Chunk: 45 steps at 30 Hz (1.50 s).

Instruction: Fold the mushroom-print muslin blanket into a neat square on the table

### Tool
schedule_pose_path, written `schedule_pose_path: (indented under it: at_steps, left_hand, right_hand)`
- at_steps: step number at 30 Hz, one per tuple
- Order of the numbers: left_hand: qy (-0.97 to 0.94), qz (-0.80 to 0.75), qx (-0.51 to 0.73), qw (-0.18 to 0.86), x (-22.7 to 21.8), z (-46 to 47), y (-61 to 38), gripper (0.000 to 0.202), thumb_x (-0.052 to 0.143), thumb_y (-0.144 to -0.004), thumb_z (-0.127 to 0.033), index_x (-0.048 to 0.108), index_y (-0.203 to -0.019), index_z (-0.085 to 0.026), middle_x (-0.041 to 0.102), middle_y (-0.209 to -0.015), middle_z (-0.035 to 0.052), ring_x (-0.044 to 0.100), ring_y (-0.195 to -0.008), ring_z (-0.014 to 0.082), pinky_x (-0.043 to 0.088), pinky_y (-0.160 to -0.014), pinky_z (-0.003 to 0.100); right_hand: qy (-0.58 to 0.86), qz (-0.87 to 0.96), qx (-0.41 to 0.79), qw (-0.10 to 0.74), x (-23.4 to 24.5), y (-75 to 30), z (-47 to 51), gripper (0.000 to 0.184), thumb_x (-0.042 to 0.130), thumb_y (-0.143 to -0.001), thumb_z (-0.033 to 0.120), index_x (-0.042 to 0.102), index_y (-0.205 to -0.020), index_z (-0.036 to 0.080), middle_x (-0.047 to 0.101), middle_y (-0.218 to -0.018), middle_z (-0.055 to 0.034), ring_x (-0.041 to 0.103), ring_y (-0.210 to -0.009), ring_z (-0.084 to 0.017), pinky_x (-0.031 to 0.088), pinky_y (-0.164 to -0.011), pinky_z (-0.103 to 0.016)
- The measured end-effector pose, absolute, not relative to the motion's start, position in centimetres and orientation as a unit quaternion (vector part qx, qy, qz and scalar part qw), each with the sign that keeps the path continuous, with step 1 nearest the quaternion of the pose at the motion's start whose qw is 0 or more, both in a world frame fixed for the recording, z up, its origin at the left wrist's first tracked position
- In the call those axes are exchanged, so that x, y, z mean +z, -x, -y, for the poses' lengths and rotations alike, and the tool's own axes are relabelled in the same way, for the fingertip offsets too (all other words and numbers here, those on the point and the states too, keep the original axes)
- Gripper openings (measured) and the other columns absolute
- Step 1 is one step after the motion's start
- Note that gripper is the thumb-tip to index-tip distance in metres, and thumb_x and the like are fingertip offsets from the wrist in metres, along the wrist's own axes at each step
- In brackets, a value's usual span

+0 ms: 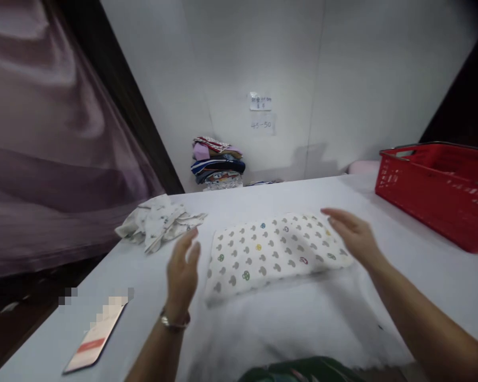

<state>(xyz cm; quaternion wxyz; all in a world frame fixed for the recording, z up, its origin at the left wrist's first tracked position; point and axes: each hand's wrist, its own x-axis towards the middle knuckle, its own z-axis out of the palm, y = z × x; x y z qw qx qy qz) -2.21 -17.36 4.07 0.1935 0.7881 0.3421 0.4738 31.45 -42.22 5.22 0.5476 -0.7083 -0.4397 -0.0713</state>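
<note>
A white cloth with a mushroom print (271,249), folded into a flat rectangle, lies on the white table (287,313). My left hand (183,268) hovers to the left of the cloth, fingers apart and holding nothing; a bracelet circles its wrist. On the other side, my right hand (354,233) is raised by the cloth's right edge, its fingers stretched out and nothing in them. Beyond my left hand sits a crumpled white cloth (159,220) with a small print.
A phone (93,339) lies near the left table edge. At the right stands a red plastic basket (434,196). Folded clothes (218,164) are stacked against the back wall, near paper notes (262,114). A pink curtain (56,138) hangs at the left.
</note>
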Motion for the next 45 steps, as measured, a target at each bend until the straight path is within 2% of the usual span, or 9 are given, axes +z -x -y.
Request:
schedule_pose_path:
  at_steps: [4,7,11,16,24,29,35,41,45]
  left_hand:
    - [-0.862,-0.368,0.317,0.146,-2.8,18.4,0.6,0.048,0.045,-0.082,-0.047,0.057,-0.115,-0.014,0.05,-0.13,0.0139,0.042,-0.123,0.0264,0.036,-0.103,0.045]
    - [-0.899,-0.372,0.207,0.105,-6.0,18.6,0.4,0.048,0.045,-0.081,-0.047,0.059,-0.113,-0.014,0.051,-0.13,0.0134,0.037,-0.128,0.0296,0.032,-0.104,0.048]
    - [-0.911,-0.351,0.184,0.112,-5.8,17.9,1.3,0.043,0.041,-0.084,-0.045,0.06,-0.109,-0.017,0.052,-0.128,0.0102,0.037,-0.128,0.0259,0.031,-0.107,0.043]
    - [-0.904,-0.356,0.193,0.135,-5.3,18.3,4.1,0.045,0.04,-0.083,-0.047,0.055,-0.116,-0.02,0.046,-0.133,0.0099,0.038,-0.127,0.0252,0.033,-0.107,0.043]
    - [-0.904,-0.375,0.135,0.155,-4.7,19.3,5.6,0.046,0.043,-0.081,-0.046,0.056,-0.117,-0.022,0.036,-0.143,0.0039,0.048,-0.119,0.0243,0.049,-0.091,0.034]
    - [-0.923,-0.346,0.086,0.144,-3.7,19.2,5.0,0.05,0.047,-0.078,-0.028,0.048,-0.127,-0.024,0.029,-0.147,0.0054,0.065,-0.073,0.0143,0.054,-0.074,0.03]
    - [-0.933,-0.344,0.1,0.039,-3.9,19.5,5.1,0.047,0.041,-0.079,-0.021,0.05,-0.125,-0.02,0.035,-0.144,0.0063,0.056,-0.109,0.0224,0.05,-0.083,0.029]
    - [-0.94,-0.328,0.092,-0.001,-4.0,20.2,4.8,0.055,0.037,-0.079,-0.015,0.043,-0.133,-0.02,0.031,-0.146,0.0075,0.062,-0.096,0.022,0.051,-0.078,0.033]
    - [-0.946,-0.31,0.095,0.011,-4.2,19.5,4.9,0.054,0.037,-0.077,-0.015,0.05,-0.128,-0.025,0.041,-0.14,0.0011,0.054,-0.113,0.0226,0.049,-0.086,0.032]
  right_hand:
    - [0.845,0.435,-0.088,0.298,-3.2,-32.1,44.2,0.043,0.042,-0.086,0.046,0.062,-0.111,0.019,0.055,-0.125,-0.0115,0.043,-0.122,-0.031,0.033,-0.1,-0.053]
    - [0.868,0.432,-0.043,0.24,-7.1,-32.0,45.3,0.046,0.039,-0.087,0.046,0.056,-0.121,0.02,0.04,-0.139,-0.0091,0.029,-0.132,-0.029,0.027,-0.103,-0.054]
    - [0.852,0.366,-0.02,0.374,-7.0,-32.8,46.2,0.048,0.037,-0.087,0.048,0.057,-0.119,0.019,0.039,-0.14,-0.0086,0.028,-0.133,-0.024,0.027,-0.107,-0.044]
    - [0.841,0.172,0.025,0.513,-6.0,-34.6,49.0,0.042,0.047,-0.079,0.044,0.063,-0.106,0.018,0.063,-0.113,-0.0086,0.056,-0.104,-0.023,0.043,-0.09,-0.038]
    - [0.876,0.164,0.098,0.443,-6.2,-33.7,50.0,0.04,0.046,-0.078,0.049,0.066,-0.096,0.019,0.067,-0.083,-0.003,0.058,-0.074,-0.017,0.043,-0.071,-0.028]
    - [0.914,0.18,0.118,0.344,-4.5,-34.2,48.6,0.04,0.048,-0.077,0.053,0.067,-0.084,0.018,0.065,-0.078,-0.0032,0.056,-0.071,-0.017,0.039,-0.063,-0.026]
    - [0.909,0.145,0.152,0.359,-3.8,-34.5,47.8,0.027,0.056,-0.071,0.045,0.056,-0.064,0.018,0.053,-0.055,0.0023,0.046,-0.052,-0.011,0.032,-0.048,-0.022]
    - [0.86,0.086,0.225,0.449,-3.8,-34.1,47.1,0.025,0.061,-0.071,0.041,0.048,-0.069,0.02,0.055,-0.055,0.0007,0.052,-0.048,-0.013,0.04,-0.044,-0.023]
    - [0.82,0.076,0.259,0.505,-3.7,-34.2,46.8,0.025,0.064,-0.068,0.036,0.045,-0.068,0.021,0.054,-0.055,0.0017,0.056,-0.049,-0.014,0.045,-0.047,-0.026]
